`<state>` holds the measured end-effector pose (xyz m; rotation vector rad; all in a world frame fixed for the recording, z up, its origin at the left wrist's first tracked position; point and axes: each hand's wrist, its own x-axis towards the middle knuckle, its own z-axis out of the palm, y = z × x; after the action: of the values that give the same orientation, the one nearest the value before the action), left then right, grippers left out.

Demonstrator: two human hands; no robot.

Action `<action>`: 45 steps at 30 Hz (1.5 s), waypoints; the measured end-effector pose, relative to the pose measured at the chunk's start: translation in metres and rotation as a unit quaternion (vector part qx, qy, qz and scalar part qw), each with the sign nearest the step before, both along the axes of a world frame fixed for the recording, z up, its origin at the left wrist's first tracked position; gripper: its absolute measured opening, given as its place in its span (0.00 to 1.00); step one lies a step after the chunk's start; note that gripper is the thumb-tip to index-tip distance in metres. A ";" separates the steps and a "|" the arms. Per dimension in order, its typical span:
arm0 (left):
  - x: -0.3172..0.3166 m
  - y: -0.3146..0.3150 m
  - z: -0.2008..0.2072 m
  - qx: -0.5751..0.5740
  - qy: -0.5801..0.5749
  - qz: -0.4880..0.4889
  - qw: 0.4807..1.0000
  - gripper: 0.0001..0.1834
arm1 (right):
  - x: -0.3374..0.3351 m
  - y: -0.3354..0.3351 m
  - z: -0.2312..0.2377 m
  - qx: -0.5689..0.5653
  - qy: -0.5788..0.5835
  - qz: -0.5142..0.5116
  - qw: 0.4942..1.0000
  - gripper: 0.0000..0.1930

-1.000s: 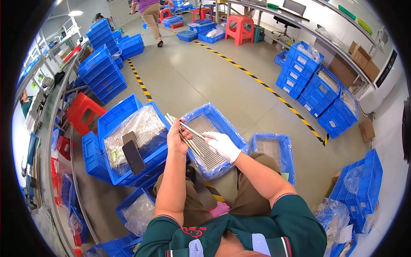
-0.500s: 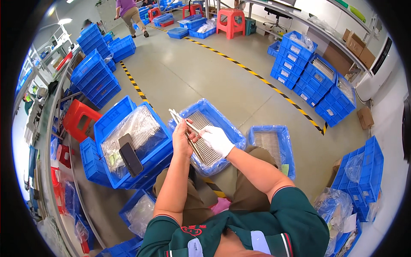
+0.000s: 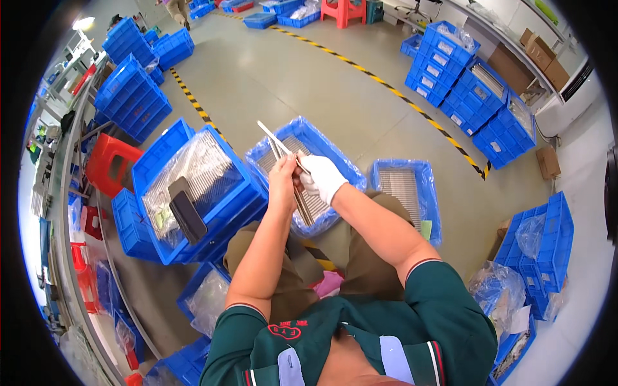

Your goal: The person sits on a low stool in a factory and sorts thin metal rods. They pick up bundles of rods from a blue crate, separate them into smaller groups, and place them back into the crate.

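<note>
My bare left hand (image 3: 283,181) is closed around several slim, silvery metal rods (image 3: 304,210), whose lower ends slant down past the palm. In my right hand (image 3: 324,177), which wears a white glove, the fingers grip one pale rod (image 3: 273,136) that points up and to the left. The two hands almost touch, and the glove hides part of the grip. Below them stands a blue bin (image 3: 349,165) lined with clear plastic, holding rows of similar rods. A second lined bin (image 3: 432,186) with more rods is on the floor to its right.
At left, a phone (image 3: 187,212) on a holder sits over a stacked blue bin (image 3: 241,204) of plastic-covered rods. A red stool (image 3: 111,165) is beyond it. Blue bin stacks (image 3: 132,96) stand far left and right, with black-and-yellow tape (image 3: 386,101) on the floor.
My gloved right hand has drawn closer to my left, and the pale rod now reaches further up past the left fingers. The whole scene has shifted upward in view; the distant person is mostly cut off.
</note>
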<state>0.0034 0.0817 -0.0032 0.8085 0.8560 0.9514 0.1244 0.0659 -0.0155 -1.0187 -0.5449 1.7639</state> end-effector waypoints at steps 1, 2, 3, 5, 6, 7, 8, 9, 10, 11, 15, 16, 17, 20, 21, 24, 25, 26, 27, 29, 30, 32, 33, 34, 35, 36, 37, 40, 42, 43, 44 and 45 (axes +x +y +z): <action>-0.001 0.004 -0.004 0.013 0.022 0.004 1.000 0.11 | -0.007 0.001 0.004 0.000 -0.039 -0.015 0.999 0.20; -0.003 0.006 -0.007 0.023 0.030 0.011 0.999 0.11 | -0.011 0.002 0.009 0.001 -0.078 -0.029 0.997 0.21; -0.005 0.006 0.000 0.034 0.038 0.019 0.999 0.11 | -0.008 0.005 0.014 0.012 -0.166 0.015 0.986 0.21; -0.009 0.009 -0.003 0.029 0.047 0.003 0.998 0.12 | 0.002 0.014 -0.002 0.220 -0.556 -0.092 0.796 0.21; -0.012 0.007 -0.002 0.018 0.063 -0.023 0.998 0.12 | 0.005 0.014 0.012 0.204 -0.485 -0.065 0.848 0.21; -0.013 0.003 0.000 0.004 0.079 -0.051 0.996 0.12 | 0.007 0.011 0.030 0.180 -0.411 -0.040 0.893 0.21; -0.011 0.000 -0.004 0.010 0.076 -0.085 0.993 0.13 | 0.012 0.016 0.029 0.144 -0.342 0.004 0.929 0.20; -0.009 -0.004 -0.005 0.000 0.078 -0.111 0.991 0.13 | 0.010 0.021 0.026 0.161 -0.306 0.001 0.939 0.20; -0.006 -0.007 -0.006 -0.011 0.080 -0.137 0.987 0.13 | 0.012 0.021 0.023 0.167 -0.358 -0.011 0.919 0.20; -0.003 -0.011 -0.007 -0.020 0.081 -0.163 0.983 0.13 | 0.013 0.020 0.022 0.175 -0.409 -0.021 0.895 0.20; 0.004 -0.034 -0.006 -0.052 0.061 -0.230 0.970 0.12 | 0.061 0.063 -0.003 0.131 -0.329 -0.298 0.887 0.13; 0.004 -0.036 -0.009 -0.073 0.029 -0.282 0.956 0.13 | 0.075 0.064 0.011 0.039 -0.186 -0.375 0.907 0.15; 0.003 -0.033 -0.008 -0.095 -0.001 -0.278 0.956 0.13 | 0.085 0.062 0.014 0.049 -0.184 -0.362 0.913 0.15; -0.006 -0.019 -0.009 -0.120 -0.074 -0.239 0.961 0.14 | 0.082 0.053 0.017 0.062 -0.167 -0.305 0.936 0.16; -0.009 -0.010 -0.011 -0.104 -0.107 -0.224 0.963 0.13 | 0.068 0.042 0.023 0.055 -0.164 -0.283 0.943 0.16; -0.016 0.008 -0.010 -0.082 -0.150 -0.173 0.970 0.14 | 0.041 0.020 0.015 0.044 -0.148 -0.116 0.981 0.16; -0.018 0.011 -0.011 -0.070 -0.187 -0.184 0.962 0.14 | 0.037 0.015 0.018 0.024 -0.168 -0.029 0.985 0.15; -0.017 0.010 -0.011 -0.102 -0.190 -0.152 0.964 0.14 | 0.031 0.013 0.015 0.066 -0.246 -0.041 0.966 0.15; -0.018 0.011 -0.013 -0.108 -0.212 -0.158 0.958 0.15 | 0.025 0.013 0.013 0.109 -0.323 -0.054 0.939 0.15; -0.018 0.011 -0.012 -0.113 -0.215 -0.160 0.957 0.16 | 0.018 0.011 0.012 0.160 -0.458 -0.061 0.872 0.14; -0.020 0.011 -0.014 -0.106 -0.216 -0.163 0.957 0.16 | 0.015 0.010 0.015 0.170 -0.515 -0.055 0.838 0.13; -0.024 0.013 -0.018 -0.091 -0.219 -0.170 0.957 0.16 | 0.010 0.008 0.019 0.193 -0.546 -0.049 0.814 0.12; -0.025 0.014 -0.018 -0.084 -0.225 -0.175 0.955 0.16 | 0.007 0.006 0.021 0.190 -0.527 -0.040 0.828 0.12; -0.026 0.015 -0.017 -0.078 -0.232 -0.180 0.953 0.16 | 0.004 0.003 0.025 0.186 -0.507 -0.032 0.841 0.13; -0.026 0.016 -0.016 -0.071 -0.239 -0.184 0.951 0.16 | 0.001 0.001 0.030 0.183 -0.487 -0.023 0.854 0.14; -0.025 0.014 -0.013 -0.080 -0.224 -0.171 0.956 0.16 | -0.001 -0.001 0.036 0.158 -0.451 -0.006 0.878 0.14; -0.025 0.013 -0.011 -0.081 -0.230 -0.174 0.954 0.16 | 0.002 0.000 0.033 0.180 -0.464 0.005 0.867 0.14; -0.025 0.011 -0.009 -0.096 -0.247 -0.178 0.948 0.15 | 0.014 0.009 0.017 0.201 -0.450 0.026 0.870 0.15; -0.024 0.011 -0.009 -0.077 -0.241 -0.179 0.951 0.14 | 0.017 0.013 0.010 0.153 -0.365 0.024 0.918 0.16; -0.024 0.012 -0.009 -0.068 -0.238 -0.180 0.952 0.14 | 0.017 0.014 0.009 0.162 -0.404 -0.001 0.901 0.16; -0.024 0.012 -0.008 -0.065 -0.222 -0.166 0.959 0.13 | 0.016 0.014 0.008 0.170 -0.441 -0.025 0.881 0.16; -0.025 0.013 -0.005 -0.062 -0.203 -0.152 0.965 0.13 | 0.014 0.014 0.010 0.179 -0.476 -0.050 0.859 0.17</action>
<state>-0.0218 0.0949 -0.0086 0.5870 0.4136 0.7462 0.1382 0.0796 -0.0059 -1.5726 -1.3423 0.8984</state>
